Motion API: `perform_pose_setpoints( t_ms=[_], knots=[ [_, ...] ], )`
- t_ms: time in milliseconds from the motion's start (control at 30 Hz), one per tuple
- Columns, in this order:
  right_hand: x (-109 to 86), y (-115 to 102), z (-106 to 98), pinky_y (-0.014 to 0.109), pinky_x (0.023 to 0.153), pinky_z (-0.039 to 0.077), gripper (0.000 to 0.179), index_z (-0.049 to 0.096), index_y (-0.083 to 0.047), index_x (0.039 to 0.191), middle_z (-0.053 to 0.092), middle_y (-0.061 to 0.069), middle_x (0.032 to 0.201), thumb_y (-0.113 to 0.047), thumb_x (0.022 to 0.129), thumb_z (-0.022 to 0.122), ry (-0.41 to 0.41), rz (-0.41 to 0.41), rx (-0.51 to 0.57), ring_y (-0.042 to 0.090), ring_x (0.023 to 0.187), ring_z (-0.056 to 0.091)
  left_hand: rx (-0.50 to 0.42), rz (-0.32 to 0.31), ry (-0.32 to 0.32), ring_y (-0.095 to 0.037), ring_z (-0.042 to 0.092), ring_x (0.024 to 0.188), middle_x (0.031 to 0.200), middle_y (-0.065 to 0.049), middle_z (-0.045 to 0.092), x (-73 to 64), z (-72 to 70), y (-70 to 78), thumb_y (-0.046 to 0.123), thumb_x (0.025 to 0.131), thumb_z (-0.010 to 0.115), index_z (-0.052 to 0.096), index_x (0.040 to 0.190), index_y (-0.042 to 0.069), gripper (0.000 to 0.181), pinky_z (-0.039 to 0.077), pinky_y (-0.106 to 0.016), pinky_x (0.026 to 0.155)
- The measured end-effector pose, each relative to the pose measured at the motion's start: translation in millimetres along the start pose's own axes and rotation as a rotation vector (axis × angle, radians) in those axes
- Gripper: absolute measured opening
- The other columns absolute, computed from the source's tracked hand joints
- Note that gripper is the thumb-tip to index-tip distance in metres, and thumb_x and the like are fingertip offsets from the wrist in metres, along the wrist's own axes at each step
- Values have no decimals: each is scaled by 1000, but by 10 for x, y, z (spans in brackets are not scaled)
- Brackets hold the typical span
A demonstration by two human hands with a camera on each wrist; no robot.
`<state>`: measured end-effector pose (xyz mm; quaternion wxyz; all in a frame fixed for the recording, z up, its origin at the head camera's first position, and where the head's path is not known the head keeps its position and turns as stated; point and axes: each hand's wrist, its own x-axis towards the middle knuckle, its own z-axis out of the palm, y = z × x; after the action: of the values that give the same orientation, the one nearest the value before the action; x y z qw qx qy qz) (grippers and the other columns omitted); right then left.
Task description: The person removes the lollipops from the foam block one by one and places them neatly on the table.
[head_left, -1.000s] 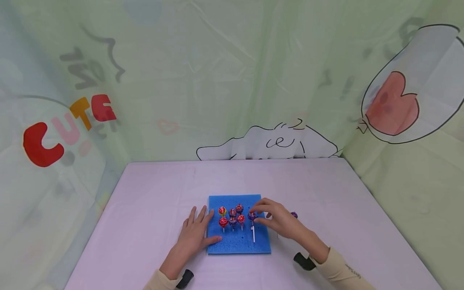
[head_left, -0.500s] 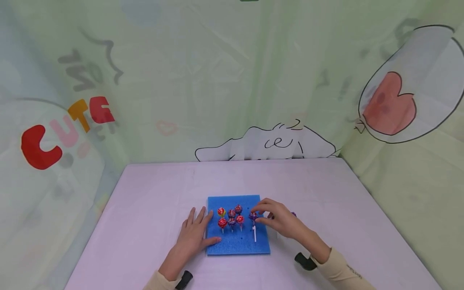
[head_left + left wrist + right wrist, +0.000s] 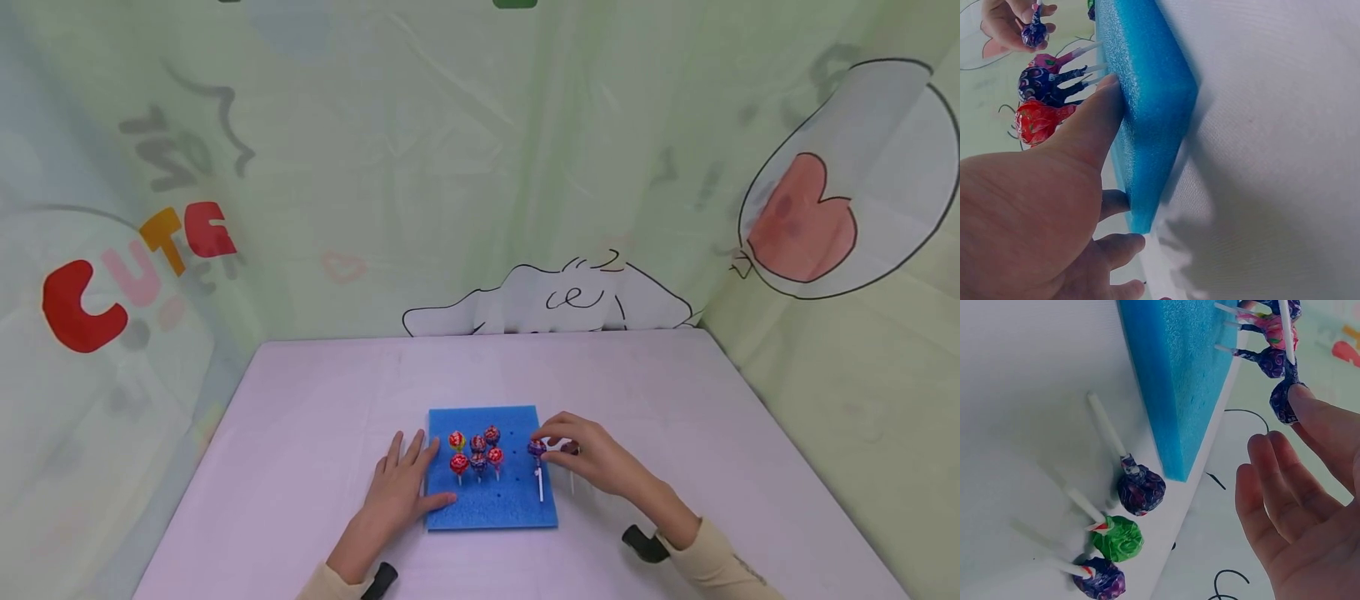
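Your right grip (image 3: pixel 596 457) pinches one purple lollipop (image 3: pixel 536 447) by its candy, thumb against fingertips, while the other fingers curl loosely away; its stick (image 3: pixel 540 487) runs towards six o'clock, above the three o'clock strip of the blue foam block (image 3: pixel 480 513). Your left grip (image 3: pixel 393 490) is spread at the block's nine o'clock edge, thumb laid on the foam; it holds no lollipop.

By the look of it you are past halfway; six lollipops, the red one (image 3: pixel 458 462) nearest your left thumb among them, stand upright in the foam from its middle towards ten o'clock, in two rows of three; the one in your fingers seems not yet planted; three more appear to be left on the counter (image 3: pixel 337 387) beyond the block's three o'clock edge, a dark purple lollipop (image 3: pixel 1141 490), a green lollipop (image 3: pixel 1119 540) and a second purple lollipop (image 3: pixel 1099 579). A few dark specks on the bare foam may be holes; they are too small to be sure of.

In the head view your right hand covers most of those spare lollipops; the right wrist view shows all three, at about seven o'clock, but cuts off the held stick at twelve o'clock; whether its tip touches the foam is hard to tell; the left wrist view catches only part of the standing group, partly behind your thumb.
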<state>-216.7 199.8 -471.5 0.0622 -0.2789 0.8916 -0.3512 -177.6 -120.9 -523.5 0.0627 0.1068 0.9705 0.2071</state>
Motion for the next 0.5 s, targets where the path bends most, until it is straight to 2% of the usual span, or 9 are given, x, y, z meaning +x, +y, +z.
perform_pose_setpoints(
  t_ms=[367,500],
  knots=[
    [-81,72,-55,26,80,57,29,70,-10,121,67,-1,113,-21,95,70,-1,10,-22,11,97,66,-7,-7,3,-48,14,153,164,-17,30,24,43,-22,60,83,73,42,154,14,90,24,-68,117],
    [-121,107,-81,25,81,58,27,70,-14,121,67,-3,112,-21,95,70,-6,26,-25,9,96,66,-12,-1,10,-49,14,153,164,-18,30,19,53,-30,60,82,73,44,153,13,90,24,-69,116]
  ],
)
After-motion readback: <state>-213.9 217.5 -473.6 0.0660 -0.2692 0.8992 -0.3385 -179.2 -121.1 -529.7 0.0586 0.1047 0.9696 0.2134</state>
